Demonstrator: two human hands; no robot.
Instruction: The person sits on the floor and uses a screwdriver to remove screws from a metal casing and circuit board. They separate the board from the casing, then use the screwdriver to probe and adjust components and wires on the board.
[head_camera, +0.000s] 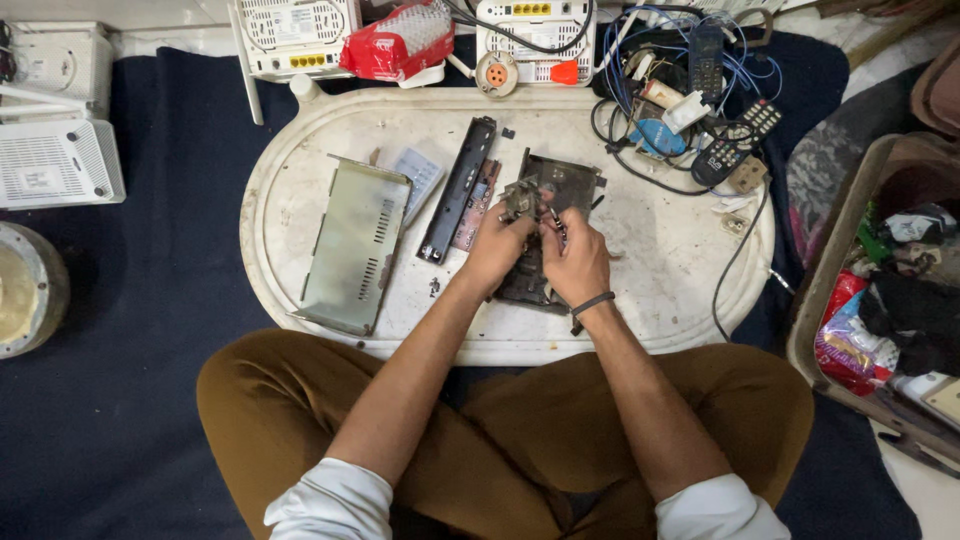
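- Left hand (497, 243) pinched closed on a small grey metal part (520, 195), held just above the dark chassis plate (560, 185).
- Right hand (577, 262) fingers curled in against the same part from the other side; looks like it grips something thin, can't tell what. Black band on that wrist.
- Chassis plate lies mid-tray, slightly toward the right, running from the hands toward the far edge.
- Surface: white oval tray (650, 300), scuffed and stained, sitting on a dark blue cloth (150, 250) on the floor. Person sits cross-legged at its near edge, brown trousers.
- Left half of the tray: bent metal cover with vent slots (355, 245). Between it and the chassis: long black panel strip (457, 190), with a reddish circuit board (478, 205) touching it.
- Beyond the far edge: white routers (295, 35), red plastic bag (395, 45).
- Far right corner: tangle of cables (640, 95), remote controls (735, 140).
- Off the tray, left: more white boxes (55, 160). Right: open bin of mixed junk (890, 290).
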